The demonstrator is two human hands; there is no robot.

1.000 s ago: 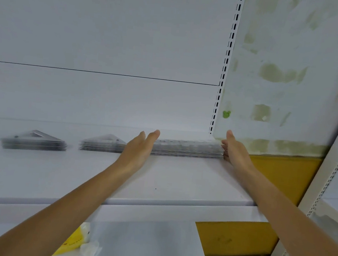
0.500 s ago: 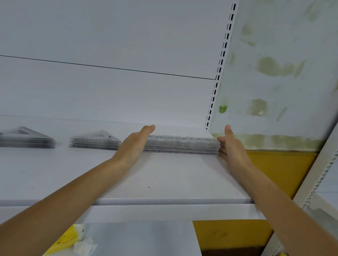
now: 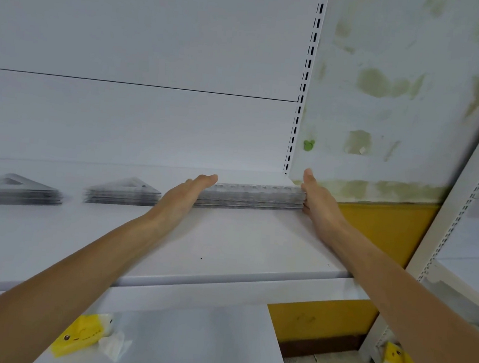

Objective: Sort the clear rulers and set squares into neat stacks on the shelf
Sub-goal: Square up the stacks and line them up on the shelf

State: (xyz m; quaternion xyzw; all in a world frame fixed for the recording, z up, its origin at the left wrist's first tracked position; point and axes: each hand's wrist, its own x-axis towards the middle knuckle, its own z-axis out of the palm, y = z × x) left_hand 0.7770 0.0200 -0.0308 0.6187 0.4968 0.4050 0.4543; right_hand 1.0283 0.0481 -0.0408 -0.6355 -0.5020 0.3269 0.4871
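Note:
A stack of clear rulers (image 3: 248,196) lies along the back of the white shelf (image 3: 226,249), near its right end. My left hand (image 3: 186,198) presses flat, fingers straight, against the stack's left end. My right hand (image 3: 316,201) presses flat against the right end, thumb up. Two stacks of clear set squares sit further left: one in the middle (image 3: 121,191) and one at the far left (image 3: 14,190).
A slotted upright (image 3: 302,100) marks the shelf's right end, beside a patchy wall (image 3: 399,94) with a yellow lower band. Yellow tissue packs lie on the lower shelf (image 3: 83,335) and at the bottom right (image 3: 396,360). Another shelf unit (image 3: 460,229) stands at right.
Both hands stay at the ends of the ruler stack, with the left hand edging closer to the right. The view has shifted slightly.

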